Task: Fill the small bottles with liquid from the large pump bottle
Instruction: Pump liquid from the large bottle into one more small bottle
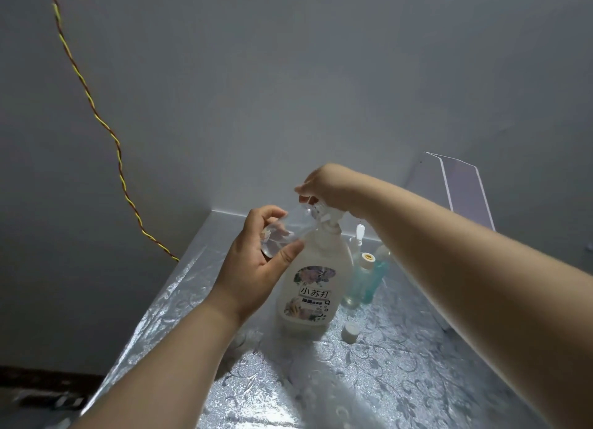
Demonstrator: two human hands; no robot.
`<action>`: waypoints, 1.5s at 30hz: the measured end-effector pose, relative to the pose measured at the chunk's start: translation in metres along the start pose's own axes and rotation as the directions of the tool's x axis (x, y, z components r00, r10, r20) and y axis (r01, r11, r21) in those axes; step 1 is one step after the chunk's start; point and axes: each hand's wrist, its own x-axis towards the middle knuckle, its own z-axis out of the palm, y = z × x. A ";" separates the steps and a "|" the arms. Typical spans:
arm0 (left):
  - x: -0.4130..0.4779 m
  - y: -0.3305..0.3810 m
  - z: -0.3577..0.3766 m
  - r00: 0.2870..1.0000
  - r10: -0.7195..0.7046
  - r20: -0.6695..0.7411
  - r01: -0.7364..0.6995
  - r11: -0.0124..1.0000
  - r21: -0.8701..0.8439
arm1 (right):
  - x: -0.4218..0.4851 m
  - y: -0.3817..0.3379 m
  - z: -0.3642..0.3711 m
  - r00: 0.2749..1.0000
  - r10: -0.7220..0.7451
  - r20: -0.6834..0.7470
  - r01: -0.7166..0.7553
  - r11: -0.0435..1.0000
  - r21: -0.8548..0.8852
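Filling was midway: left hand (253, 271) gripped a small bottle (284, 232) at the spout, right hand (327, 184) clasped the pump bottle (309, 287); 2 teal bottles (364, 281) behind, perhaps full.

Grey walls (288, 75) are crossed by a twisted yellow-and-red wire (96, 114). The table (154, 303) is covered with silvery flowered cloth (401, 380); a white panel (462, 187) is propped at right.

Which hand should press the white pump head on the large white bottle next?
Right. The right hand holds the white pump head of the large white bottle; the left hand grips the small clear bottle at the nozzle.
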 end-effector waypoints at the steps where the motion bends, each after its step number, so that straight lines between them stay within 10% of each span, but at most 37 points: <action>1: 0.000 0.001 0.000 1.000 0.000 -0.001 0.000 1.000 -0.002 | 0.001 0.000 0.000 1.000 0.002 -0.004 -0.002 0.999 -0.033; 12: -0.001 -0.004 0.000 0.999 -0.038 0.028 0.039 0.999 -0.023 | 0.007 -0.009 0.009 0.963 0.197 0.184 -0.155 0.963 -0.223; 27: 0.001 -0.004 -0.001 1.000 -0.015 0.018 0.015 1.000 0.006 | 0.006 0.001 0.006 0.988 0.129 0.087 -0.140 0.982 0.130; 33: 0.000 -0.010 -0.001 0.998 -0.050 0.030 0.050 0.999 -0.005 | 0.021 0.001 0.019 0.978 0.197 0.073 -0.187 0.974 -0.127; 39: -0.001 -0.006 -0.001 0.998 -0.035 0.058 0.039 0.998 -0.052 | 0.007 0.012 0.011 0.998 0.056 0.005 -0.056 0.986 0.158; 45: -0.001 -0.008 -0.002 0.999 -0.030 0.046 0.033 0.997 -0.066 | 0.011 -0.001 0.005 0.991 0.109 0.074 -0.115 0.990 0.084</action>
